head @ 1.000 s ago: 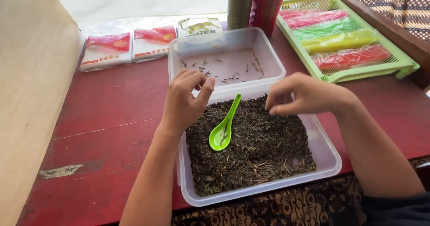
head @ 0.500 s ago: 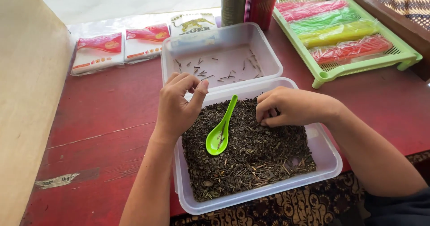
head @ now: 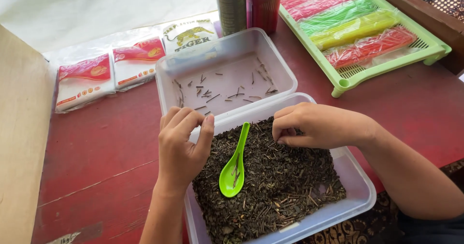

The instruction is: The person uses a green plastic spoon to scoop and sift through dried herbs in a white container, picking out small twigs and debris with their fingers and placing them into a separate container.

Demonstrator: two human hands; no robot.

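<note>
The right hand (head: 316, 125) has dropped from above into the clear plastic tub of dark dried leaves (head: 275, 186), fingertips pinched, perhaps on a stem. The left hand (head: 182, 150) hovers curled, apparently empty, beside the green plastic spoon (head: 234, 164).

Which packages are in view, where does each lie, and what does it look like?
Two flat red-and-white packets: far left on the table.
Clear plastic pack with an animal picture: beside them, behind the far tub.
Pink, green, yellow and red-orange long bags: side by side in the green tray.
</note>
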